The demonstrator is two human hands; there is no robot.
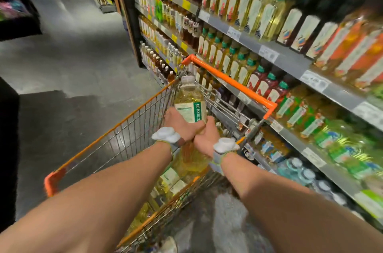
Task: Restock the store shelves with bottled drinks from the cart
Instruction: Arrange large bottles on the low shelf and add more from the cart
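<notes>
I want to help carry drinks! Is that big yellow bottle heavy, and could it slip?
Probably heavy: the bottle looks full nearly to its cap, and both the left hand and right hand grip it. Its smooth clear plastic might slip a little. Laid down, its round body would likely roll.

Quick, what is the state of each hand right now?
Left hand: grips the lower part of the yellow drink bottle.
Right hand: grips the same bottle near its base.

Price tags (268, 53) blurred; shelves (295, 63) cropped right.
</notes>
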